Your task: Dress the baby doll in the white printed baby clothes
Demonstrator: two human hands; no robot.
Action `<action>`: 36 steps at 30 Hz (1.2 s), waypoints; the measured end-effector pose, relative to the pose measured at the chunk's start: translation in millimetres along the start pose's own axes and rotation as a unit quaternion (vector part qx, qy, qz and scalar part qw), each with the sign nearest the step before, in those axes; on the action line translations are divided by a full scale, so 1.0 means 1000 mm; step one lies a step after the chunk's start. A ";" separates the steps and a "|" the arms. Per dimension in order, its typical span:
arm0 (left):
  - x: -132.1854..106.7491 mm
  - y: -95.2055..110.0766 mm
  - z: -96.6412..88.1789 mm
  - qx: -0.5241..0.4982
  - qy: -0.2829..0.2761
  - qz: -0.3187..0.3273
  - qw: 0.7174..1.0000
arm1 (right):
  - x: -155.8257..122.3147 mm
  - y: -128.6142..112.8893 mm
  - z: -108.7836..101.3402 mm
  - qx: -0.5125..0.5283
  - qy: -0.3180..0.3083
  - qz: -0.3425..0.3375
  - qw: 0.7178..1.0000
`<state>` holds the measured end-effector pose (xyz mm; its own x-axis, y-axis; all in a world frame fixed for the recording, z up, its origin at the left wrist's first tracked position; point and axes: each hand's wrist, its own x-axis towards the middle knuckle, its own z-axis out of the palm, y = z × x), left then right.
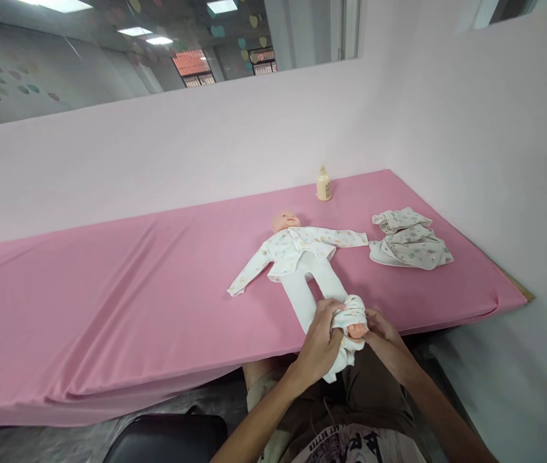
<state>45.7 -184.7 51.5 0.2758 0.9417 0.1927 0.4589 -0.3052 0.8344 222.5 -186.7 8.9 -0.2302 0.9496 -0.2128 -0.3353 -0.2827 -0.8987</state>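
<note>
A baby doll (302, 263) lies on its back on the pink-covered table (157, 302), its head toward the wall. It wears a white patterned long-sleeved top (280, 251), with its arms spread, and its legs are white. At the table's front edge, bunched white patterned baby trousers (350, 312) surround one of the doll's feet (357, 330). My left hand (324, 341) is closed on the bunched cloth from the left. My right hand (386, 337) pinches the cloth beside the foot from the right. Part of the trousers hangs below the edge over my lap.
A cream pump bottle (324, 185) stands near the back wall. Crumpled white patterned clothes (411, 239) lie to the right of the doll. Below the table at the left is a black stool (170, 438). White walls (504, 161) bound the table at the back and right.
</note>
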 end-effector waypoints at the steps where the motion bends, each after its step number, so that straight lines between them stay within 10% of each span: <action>1: -0.001 -0.001 -0.001 0.019 -0.013 0.011 1.000 | 0.001 0.002 -0.002 -0.040 0.000 -0.016 0.999; 11: 0.000 -0.004 -0.028 0.120 -0.101 0.001 0.988 | 0.029 -0.013 -0.031 -0.471 -0.045 -0.180 0.862; 15: -0.018 -0.001 -0.045 0.112 -0.105 -0.052 0.987 | 0.032 -0.047 -0.049 -0.440 -0.131 -0.089 0.884; 20: -0.044 -0.012 -0.063 0.084 -0.098 -0.135 0.982 | 0.055 -0.072 -0.048 -0.396 -0.092 -0.062 0.911; 25: -0.046 -0.025 -0.064 0.066 -0.099 -0.125 0.985 | 0.082 -0.068 -0.028 -0.390 -0.228 -0.015 0.892; 30: -0.034 -0.033 -0.063 0.046 0.018 -0.152 0.987 | 0.092 -0.068 -0.030 -0.435 -0.307 -0.001 0.847; 36: -0.023 -0.050 -0.058 0.038 0.087 -0.184 0.978 | 0.102 -0.062 -0.032 -0.449 -0.233 -0.031 0.862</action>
<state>-32.6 -182.5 35.7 -0.0644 0.9976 -0.0240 0.5634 0.0562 0.8243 249.0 -68.1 31.0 -0.6493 0.7425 -0.1649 0.4341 0.1838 -0.8819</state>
